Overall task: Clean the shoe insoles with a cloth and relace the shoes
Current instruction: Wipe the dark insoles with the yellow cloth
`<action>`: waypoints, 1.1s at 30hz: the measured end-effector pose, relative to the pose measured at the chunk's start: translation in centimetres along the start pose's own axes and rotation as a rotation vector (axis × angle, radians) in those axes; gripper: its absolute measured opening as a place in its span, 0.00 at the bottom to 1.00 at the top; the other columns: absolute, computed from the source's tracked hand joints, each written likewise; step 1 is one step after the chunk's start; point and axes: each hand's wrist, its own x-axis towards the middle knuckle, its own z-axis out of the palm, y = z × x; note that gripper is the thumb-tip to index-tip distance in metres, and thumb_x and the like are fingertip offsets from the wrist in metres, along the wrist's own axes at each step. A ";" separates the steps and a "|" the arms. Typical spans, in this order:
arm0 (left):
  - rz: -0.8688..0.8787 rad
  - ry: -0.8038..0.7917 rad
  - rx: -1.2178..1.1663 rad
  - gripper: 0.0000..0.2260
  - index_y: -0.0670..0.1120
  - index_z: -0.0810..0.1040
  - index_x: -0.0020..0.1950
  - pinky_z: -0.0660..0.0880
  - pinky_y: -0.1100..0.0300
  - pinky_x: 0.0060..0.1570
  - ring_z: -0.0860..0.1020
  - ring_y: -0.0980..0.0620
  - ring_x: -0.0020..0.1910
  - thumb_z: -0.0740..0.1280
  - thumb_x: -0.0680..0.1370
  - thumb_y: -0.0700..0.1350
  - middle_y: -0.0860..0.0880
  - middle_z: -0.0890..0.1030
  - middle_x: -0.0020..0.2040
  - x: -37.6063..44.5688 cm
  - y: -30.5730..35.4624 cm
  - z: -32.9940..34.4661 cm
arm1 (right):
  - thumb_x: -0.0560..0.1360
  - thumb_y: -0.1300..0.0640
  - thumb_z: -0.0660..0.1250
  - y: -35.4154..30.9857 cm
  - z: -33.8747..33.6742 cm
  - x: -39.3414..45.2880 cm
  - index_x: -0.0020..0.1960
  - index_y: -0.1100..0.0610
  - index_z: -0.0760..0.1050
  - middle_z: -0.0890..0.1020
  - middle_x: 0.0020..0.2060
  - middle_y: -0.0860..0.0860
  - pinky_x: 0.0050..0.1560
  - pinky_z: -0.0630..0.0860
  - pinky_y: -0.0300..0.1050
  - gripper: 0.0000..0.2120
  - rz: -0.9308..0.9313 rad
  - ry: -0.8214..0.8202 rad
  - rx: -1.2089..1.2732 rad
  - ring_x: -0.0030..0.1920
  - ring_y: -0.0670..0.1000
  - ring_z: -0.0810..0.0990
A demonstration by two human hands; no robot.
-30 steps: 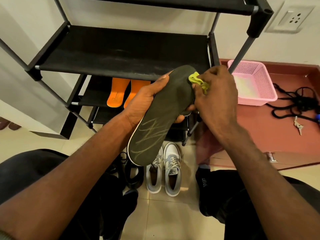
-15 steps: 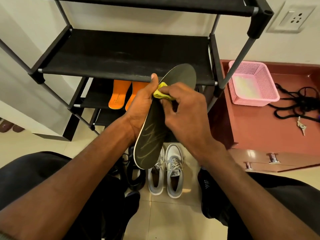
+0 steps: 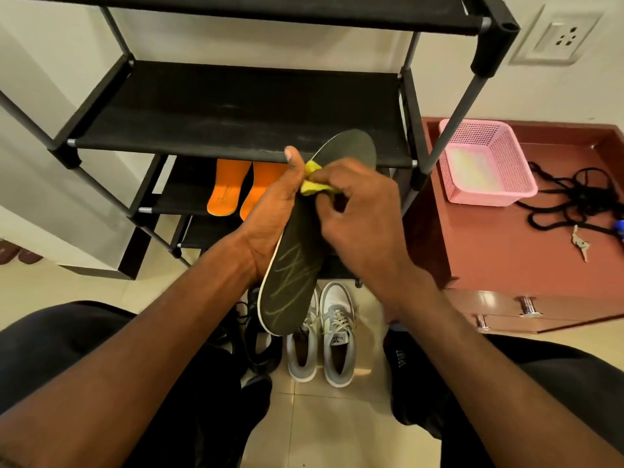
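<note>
Left hand (image 3: 270, 217) grips the dark insole (image 3: 304, 251) from its left edge, thumb raised; right hand (image 3: 358, 221) pinches the yellow cloth (image 3: 312, 187) against the insole's upper half, lower than a second ago, when it rubbed the toe end.

You are in a home, in what looks like an entryway or shoe corner: a black fabric-shelved shoe rack (image 3: 236, 109) stands against a plain white wall, with orange insoles (image 3: 226, 187) on a lower shelf and grey-and-white sneakers (image 3: 320, 336) on the glossy beige tiled floor (image 3: 337, 434) in front of it. Beside the rack you have a low reddish-brown cabinet (image 3: 506, 258) with metal drawer knobs, bearing a pink plastic basket (image 3: 486, 163), black laces (image 3: 574, 197) and keys (image 3: 579, 243), under a wall socket (image 3: 560, 37).
</note>
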 end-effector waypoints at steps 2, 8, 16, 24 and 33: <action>0.017 0.025 0.012 0.35 0.47 0.89 0.43 0.84 0.56 0.42 0.87 0.50 0.44 0.50 0.85 0.66 0.45 0.87 0.44 0.1 0.0 -0.2 | 0.74 0.68 0.73 -0.3 0.0 -1.2 0.56 0.61 0.85 0.84 0.50 0.53 0.51 0.82 0.51 0.12 -0.076 -0.066 -0.065 0.50 0.51 0.83; -0.002 -0.016 0.208 0.24 0.46 0.83 0.61 0.83 0.50 0.44 0.85 0.44 0.45 0.54 0.86 0.59 0.40 0.86 0.54 -0.2 -0.8 0.3 | 0.75 0.67 0.73 3.5 -1.5 0.9 0.56 0.60 0.84 0.83 0.53 0.55 0.52 0.80 0.46 0.11 0.000 0.120 -0.277 0.51 0.53 0.82; -0.037 0.092 0.149 0.25 0.44 0.79 0.66 0.81 0.45 0.60 0.84 0.41 0.59 0.54 0.86 0.61 0.40 0.84 0.61 -0.3 0.1 -0.7 | 0.73 0.67 0.72 4.3 -2.4 2.3 0.53 0.60 0.86 0.86 0.50 0.53 0.53 0.79 0.40 0.10 0.018 0.097 -0.243 0.50 0.50 0.83; 0.109 0.097 -0.073 0.29 0.39 0.75 0.70 0.82 0.52 0.56 0.84 0.44 0.57 0.49 0.87 0.61 0.39 0.84 0.60 0.1 0.4 0.2 | 0.72 0.65 0.71 -1.9 -0.2 -1.6 0.53 0.55 0.87 0.87 0.47 0.49 0.50 0.82 0.51 0.12 0.152 0.013 -0.059 0.47 0.48 0.84; 0.103 0.090 -0.121 0.25 0.41 0.82 0.61 0.84 0.52 0.53 0.86 0.46 0.52 0.52 0.88 0.58 0.42 0.86 0.56 0.4 0.9 -0.8 | 0.73 0.68 0.73 -0.2 0.0 -1.4 0.51 0.63 0.84 0.83 0.47 0.55 0.46 0.81 0.53 0.07 -0.099 -0.029 -0.202 0.46 0.54 0.82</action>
